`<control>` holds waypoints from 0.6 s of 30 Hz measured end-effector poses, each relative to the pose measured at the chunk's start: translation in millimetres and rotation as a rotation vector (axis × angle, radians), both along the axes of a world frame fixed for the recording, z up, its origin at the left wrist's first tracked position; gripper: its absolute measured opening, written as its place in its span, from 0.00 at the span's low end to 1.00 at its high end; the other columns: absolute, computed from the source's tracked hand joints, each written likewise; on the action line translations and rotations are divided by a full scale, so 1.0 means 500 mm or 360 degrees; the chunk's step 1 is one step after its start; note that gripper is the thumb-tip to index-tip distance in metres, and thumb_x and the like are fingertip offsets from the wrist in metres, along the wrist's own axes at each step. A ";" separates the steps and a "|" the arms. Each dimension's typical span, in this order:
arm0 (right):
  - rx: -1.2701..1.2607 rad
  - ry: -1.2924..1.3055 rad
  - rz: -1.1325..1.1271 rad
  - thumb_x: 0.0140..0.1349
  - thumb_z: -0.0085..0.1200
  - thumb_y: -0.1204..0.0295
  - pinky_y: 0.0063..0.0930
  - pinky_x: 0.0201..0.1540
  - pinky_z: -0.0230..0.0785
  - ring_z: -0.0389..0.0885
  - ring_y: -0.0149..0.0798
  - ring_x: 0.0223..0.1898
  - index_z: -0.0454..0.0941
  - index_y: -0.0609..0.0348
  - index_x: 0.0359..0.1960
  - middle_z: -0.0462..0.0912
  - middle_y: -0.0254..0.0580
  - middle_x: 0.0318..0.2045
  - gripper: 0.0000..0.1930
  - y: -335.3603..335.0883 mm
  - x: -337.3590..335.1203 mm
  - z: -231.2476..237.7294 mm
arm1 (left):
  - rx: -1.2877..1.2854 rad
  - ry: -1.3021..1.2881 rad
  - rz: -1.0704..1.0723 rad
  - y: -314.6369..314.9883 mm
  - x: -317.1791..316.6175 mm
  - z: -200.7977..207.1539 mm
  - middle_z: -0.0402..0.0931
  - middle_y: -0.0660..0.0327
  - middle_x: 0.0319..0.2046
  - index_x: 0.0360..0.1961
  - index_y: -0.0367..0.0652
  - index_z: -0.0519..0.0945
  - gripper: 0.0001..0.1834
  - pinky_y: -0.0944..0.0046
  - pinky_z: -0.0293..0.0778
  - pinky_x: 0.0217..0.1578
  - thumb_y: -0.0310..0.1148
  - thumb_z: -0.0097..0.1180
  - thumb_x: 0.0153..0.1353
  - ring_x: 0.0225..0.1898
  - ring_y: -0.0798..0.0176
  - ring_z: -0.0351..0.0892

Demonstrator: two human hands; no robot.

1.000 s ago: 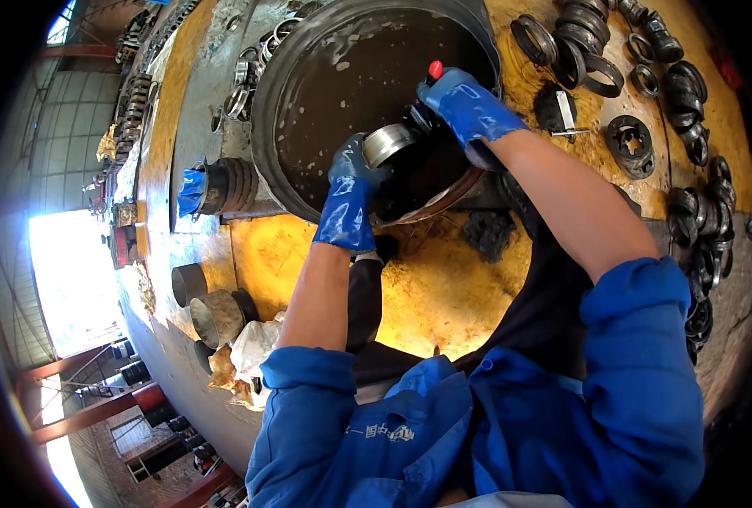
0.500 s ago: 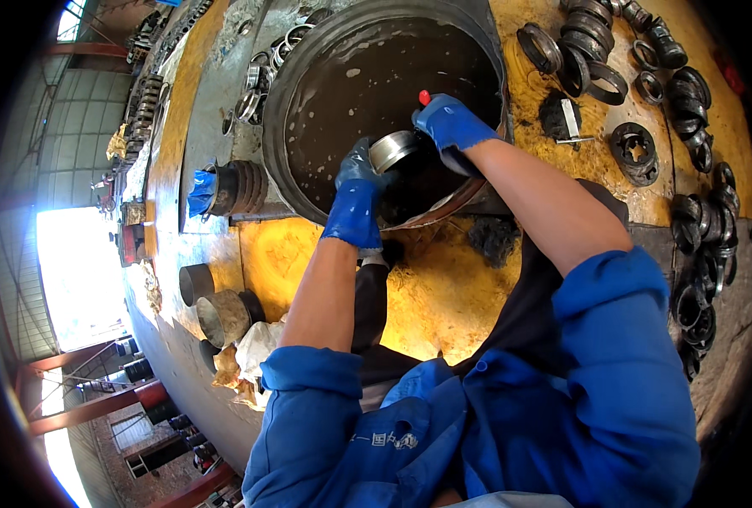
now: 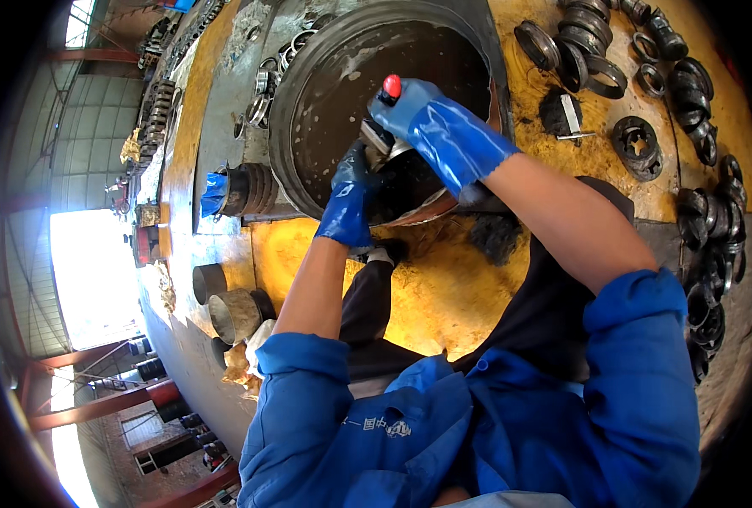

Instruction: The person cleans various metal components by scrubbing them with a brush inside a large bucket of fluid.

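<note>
My left hand [image 3: 352,173], in a wet blue glove, grips a shiny metal ring [image 3: 400,148] over the near part of a large round tub [image 3: 281,118] of dark brown liquid. Most of the ring is hidden by my gloves. My right hand [image 3: 418,110], gloved too, is closed round a red-handled tool [image 3: 392,84], with the red end sticking up out of the fist. Its other end points down at the ring, where a flat, pale-edged part shows between the hands. I cannot tell what kind of tool it is.
Dark rings [image 3: 592,51] lie in several clusters on the yellow-stained floor at the right, near a slotted disc [image 3: 637,147]. Metal rings [image 3: 262,97] rest left of the tub. A ribbed cylinder [image 3: 253,188] with blue gloves and open metal cylinders [image 3: 234,315] stand farther left.
My right hand has moved left and turned over the ring, bringing the red-handled tool with it and covering much of the ring. My left hand still holds the ring in nearly the same place.
</note>
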State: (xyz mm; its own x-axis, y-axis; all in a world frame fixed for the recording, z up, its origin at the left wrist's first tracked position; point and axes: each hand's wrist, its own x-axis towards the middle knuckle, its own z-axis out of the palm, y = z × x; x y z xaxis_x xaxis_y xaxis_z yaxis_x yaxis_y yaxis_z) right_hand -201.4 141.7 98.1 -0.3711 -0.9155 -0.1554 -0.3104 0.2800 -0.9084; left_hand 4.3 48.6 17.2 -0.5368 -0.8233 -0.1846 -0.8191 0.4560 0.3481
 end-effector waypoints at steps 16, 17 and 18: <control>0.0027 0.0006 0.0174 0.63 0.58 0.51 0.40 0.47 0.80 0.88 0.52 0.42 0.85 0.57 0.46 0.88 0.54 0.40 0.22 -0.031 -0.014 -0.059 | -0.0124 -0.0031 0.0002 -0.002 0.045 -0.032 0.81 0.48 0.56 0.64 0.43 0.72 0.45 0.49 0.76 0.58 0.43 0.78 0.45 0.57 0.45 0.81; 0.0036 0.0025 0.0146 0.63 0.58 0.51 0.41 0.48 0.80 0.88 0.53 0.43 0.85 0.57 0.48 0.88 0.55 0.40 0.23 -0.035 -0.008 -0.068 | -0.0151 0.0009 -0.0100 -0.005 0.032 -0.028 0.81 0.48 0.55 0.64 0.43 0.72 0.44 0.49 0.75 0.59 0.43 0.77 0.46 0.57 0.45 0.80; 0.0045 0.0035 0.0131 0.62 0.59 0.51 0.41 0.49 0.80 0.88 0.54 0.44 0.85 0.56 0.49 0.88 0.55 0.41 0.23 -0.035 0.004 -0.070 | -0.0176 0.0038 -0.0189 -0.006 0.027 -0.018 0.81 0.48 0.55 0.63 0.43 0.73 0.43 0.50 0.75 0.59 0.43 0.77 0.46 0.58 0.44 0.80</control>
